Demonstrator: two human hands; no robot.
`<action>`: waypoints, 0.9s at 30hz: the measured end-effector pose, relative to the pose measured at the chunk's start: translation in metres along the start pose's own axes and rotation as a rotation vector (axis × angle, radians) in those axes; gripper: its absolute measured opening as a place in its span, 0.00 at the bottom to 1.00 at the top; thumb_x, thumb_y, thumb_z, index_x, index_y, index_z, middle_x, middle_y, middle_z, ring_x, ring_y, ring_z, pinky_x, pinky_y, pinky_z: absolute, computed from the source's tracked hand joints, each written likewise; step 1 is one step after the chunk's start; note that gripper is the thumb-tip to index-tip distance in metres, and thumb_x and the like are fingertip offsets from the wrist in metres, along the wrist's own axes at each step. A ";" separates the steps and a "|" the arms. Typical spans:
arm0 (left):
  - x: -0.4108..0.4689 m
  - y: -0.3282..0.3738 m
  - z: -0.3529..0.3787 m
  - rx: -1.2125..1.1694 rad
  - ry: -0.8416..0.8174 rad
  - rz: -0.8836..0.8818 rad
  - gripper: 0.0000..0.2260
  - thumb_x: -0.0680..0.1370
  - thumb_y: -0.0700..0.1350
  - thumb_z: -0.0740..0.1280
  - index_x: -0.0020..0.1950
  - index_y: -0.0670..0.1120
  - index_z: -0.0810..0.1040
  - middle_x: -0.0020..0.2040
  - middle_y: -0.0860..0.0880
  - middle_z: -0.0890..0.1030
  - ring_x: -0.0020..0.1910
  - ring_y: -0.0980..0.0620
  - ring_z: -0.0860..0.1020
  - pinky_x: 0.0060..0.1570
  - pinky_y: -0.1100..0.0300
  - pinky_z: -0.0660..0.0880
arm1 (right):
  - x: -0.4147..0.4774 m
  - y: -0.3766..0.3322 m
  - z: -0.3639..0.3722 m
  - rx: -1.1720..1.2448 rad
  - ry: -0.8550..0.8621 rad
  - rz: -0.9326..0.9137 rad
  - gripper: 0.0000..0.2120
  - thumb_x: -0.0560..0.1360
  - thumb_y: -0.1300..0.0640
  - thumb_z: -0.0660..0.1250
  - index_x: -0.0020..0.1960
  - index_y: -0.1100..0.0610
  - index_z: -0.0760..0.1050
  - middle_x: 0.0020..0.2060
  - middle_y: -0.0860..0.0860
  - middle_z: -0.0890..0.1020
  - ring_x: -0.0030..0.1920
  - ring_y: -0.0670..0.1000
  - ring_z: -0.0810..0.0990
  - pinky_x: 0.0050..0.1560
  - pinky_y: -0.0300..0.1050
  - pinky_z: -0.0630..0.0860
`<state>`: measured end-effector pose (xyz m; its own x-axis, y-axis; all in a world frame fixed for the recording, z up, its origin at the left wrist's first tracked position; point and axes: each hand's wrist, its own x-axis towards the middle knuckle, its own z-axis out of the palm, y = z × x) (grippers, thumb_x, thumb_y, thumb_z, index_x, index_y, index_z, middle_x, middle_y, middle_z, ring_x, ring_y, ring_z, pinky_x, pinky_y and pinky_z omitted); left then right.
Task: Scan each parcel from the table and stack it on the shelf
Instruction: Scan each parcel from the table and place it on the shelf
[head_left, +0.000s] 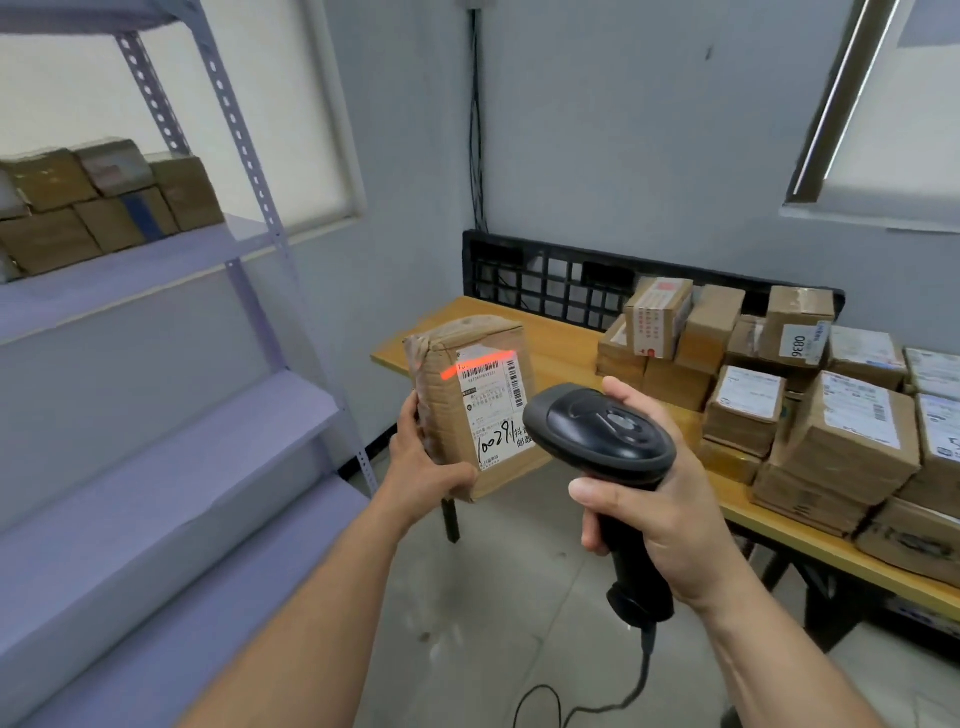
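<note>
My left hand (423, 465) grips a brown cardboard parcel (470, 400) upright in front of me, its white label facing me. A red scan line glows across the barcode at the label's top. My right hand (657, 512) holds a black corded barcode scanner (602, 441) by its handle, the head aimed at the label. Several more taped parcels (810, 410) are piled on the wooden table (566, 338) to the right. The pale metal shelf (171, 426) stands at the left, with several parcels (98, 202) stacked on an upper level.
A black plastic pallet (545, 280) leans against the wall behind the table. The scanner's cable (613, 696) hangs down to the grey floor. The lower shelf levels show bare boards. Windows with blinds are at the left and top right.
</note>
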<state>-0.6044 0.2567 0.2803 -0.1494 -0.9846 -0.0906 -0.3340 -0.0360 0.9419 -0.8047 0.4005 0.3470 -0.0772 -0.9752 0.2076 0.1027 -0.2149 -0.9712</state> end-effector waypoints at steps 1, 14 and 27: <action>-0.004 -0.002 -0.012 -0.012 0.009 0.007 0.49 0.54 0.48 0.75 0.61 0.79 0.51 0.68 0.48 0.67 0.66 0.46 0.70 0.58 0.42 0.77 | 0.000 0.000 0.012 -0.004 -0.009 -0.001 0.41 0.64 0.65 0.74 0.72 0.48 0.62 0.30 0.56 0.82 0.23 0.58 0.76 0.24 0.49 0.73; -0.064 -0.043 -0.198 -0.154 0.127 0.107 0.48 0.64 0.38 0.76 0.74 0.58 0.51 0.63 0.49 0.68 0.59 0.51 0.73 0.35 0.63 0.77 | -0.004 0.011 0.194 -0.148 -0.064 -0.082 0.42 0.66 0.72 0.75 0.66 0.36 0.66 0.47 0.51 0.83 0.26 0.57 0.78 0.28 0.48 0.78; -0.132 -0.083 -0.386 -0.093 0.572 0.154 0.40 0.72 0.37 0.73 0.74 0.58 0.53 0.55 0.57 0.69 0.51 0.62 0.73 0.31 0.68 0.75 | 0.017 0.041 0.362 -0.097 -0.326 -0.104 0.43 0.65 0.74 0.75 0.65 0.35 0.68 0.53 0.51 0.80 0.27 0.53 0.79 0.29 0.44 0.77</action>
<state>-0.1980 0.3241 0.3389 0.3435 -0.9145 0.2137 -0.2615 0.1254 0.9570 -0.4429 0.3558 0.3526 0.2398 -0.9176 0.3171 0.0154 -0.3230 -0.9463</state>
